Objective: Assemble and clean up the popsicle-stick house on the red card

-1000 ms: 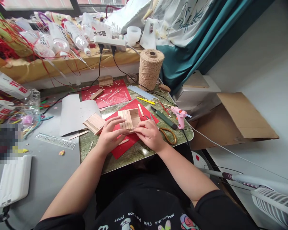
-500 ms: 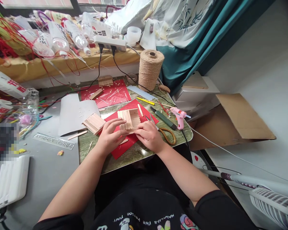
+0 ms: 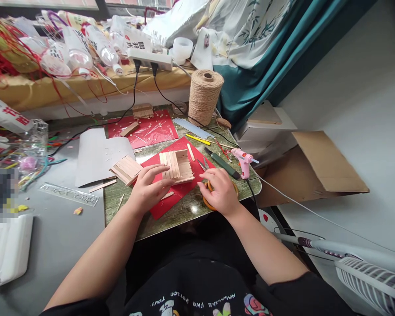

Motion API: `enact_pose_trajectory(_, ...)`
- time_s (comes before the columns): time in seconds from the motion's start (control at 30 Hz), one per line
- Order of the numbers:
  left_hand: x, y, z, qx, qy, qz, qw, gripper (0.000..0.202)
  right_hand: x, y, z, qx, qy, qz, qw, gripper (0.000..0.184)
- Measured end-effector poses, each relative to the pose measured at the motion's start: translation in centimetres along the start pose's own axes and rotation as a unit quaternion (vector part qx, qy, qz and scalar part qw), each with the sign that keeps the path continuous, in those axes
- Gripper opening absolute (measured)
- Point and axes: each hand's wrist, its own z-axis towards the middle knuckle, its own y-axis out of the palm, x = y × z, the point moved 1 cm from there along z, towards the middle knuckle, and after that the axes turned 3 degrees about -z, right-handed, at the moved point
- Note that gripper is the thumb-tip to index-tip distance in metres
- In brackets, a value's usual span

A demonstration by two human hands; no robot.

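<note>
A small open box of pale craft sticks sits on a red sheet in front of me. My left hand holds its left side, fingers along the sticks and thumb near the front edge. To the right of the box, my right hand is apart from it, empty, with loosely bent fingers spread. Under and behind that hand lie scissors with yellow-brown handles, partly hidden. A loose craft stick lies behind the box, and another stick is by my left hand.
A craft-stick panel lies left of the box. Rightward are a green utility knife and a pink glue gun with its cord. Behind stand a twine spool, a ruler and a second red sheet.
My right hand has let go of the box's front right corner and moved right, over the scissors. My left hand stays on the box. The view has shifted slightly.
</note>
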Motion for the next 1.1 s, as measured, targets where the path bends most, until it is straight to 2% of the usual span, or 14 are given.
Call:
enact_pose_trajectory(0.1, 0.1, -0.1, 0.0, 0.006, -0.004, 0.004, 1.0, 0.027, 0.2, -2.1, -2.6, -0.075, 0.072, -0.049, 0.993, 0.014)
enact_pose_trajectory(0.2, 0.1, -0.1, 0.0, 0.006, 0.003, 0.013, 1.0, 0.024, 0.6, -3.2, -5.1, -0.122, 0.126, -0.102, 0.979, 0.035)
enact_pose_trajectory(0.3, 0.2, 0.0, 0.0, 0.006, 0.01, 0.026, 1.0, 0.024, 1.1, -3.3, -6.2, -0.149, 0.163, -0.121, 0.968, 0.049)
enact_pose_trajectory(0.47, 0.2, 0.1, -0.1, 0.015, -0.002, 0.023, 1.0, 0.031, 1.3, -3.1, -5.5, -0.187, 0.202, -0.153, 0.949, 0.05)
enact_pose_trajectory(0.57, 0.1, 0.0, -0.2, 0.033, -0.04, -0.013, 0.999, 0.039, 1.3, -3.4, -4.8, -0.219, 0.221, -0.176, 0.934, 0.053)
enact_pose_trajectory(0.73, -0.1, -1.0, -0.1, 0.068, -0.127, -0.064, 0.988, 0.06, 1.7, -3.8, -3.5, -0.279, 0.255, -0.193, 0.906, 0.045)
enact_pose_trajectory(0.8, -0.2, -1.7, -0.1, 0.055, -0.154, -0.081, 0.983, 0.062, 2.0, -3.9, -3.1, -0.295, 0.272, -0.203, 0.893, 0.044)
enact_pose_trajectory(0.87, -0.3, -2.3, 0.0, 0.019, -0.166, -0.1, 0.981, 0.064, 2.3, -4.1, -3.0, -0.299, 0.281, -0.2, 0.89, 0.042)
enact_pose_trajectory(0.97, -0.6, -2.9, 0.0, -0.035, -0.186, -0.119, 0.975, 0.068, 3.0, -4.7, -3.4, -0.282, 0.268, -0.173, 0.905, 0.037)
enact_pose_trajectory(1.1, -0.9, -2.5, -0.2, -0.062, -0.211, -0.145, 0.965, 0.077, 3.6, -6.0, -4.6, -0.255, 0.256, -0.138, 0.922, 0.033)
